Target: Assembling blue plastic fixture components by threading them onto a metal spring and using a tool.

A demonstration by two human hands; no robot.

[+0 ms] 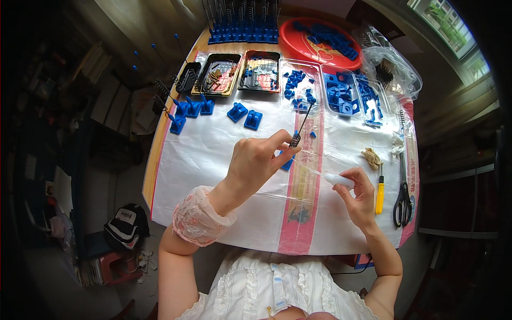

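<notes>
Between the thumb and fingers of my left hand is a black coil spring, and a thin dark rod slants up and to the right from it. Just below the spring, a blue plastic base shows in part behind my fingertips; whether it is joined to the spring I cannot tell. My right hand is closed round a small white squeeze bottle. Its thin pale nozzle points left toward the blue base. A small blue piece lies right of the spring.
Black trays and clear boxes of small parts line the far side. Finished-looking blue bases stand at left. A red basin is behind. A yellow-handled screwdriver and black scissors lie at right.
</notes>
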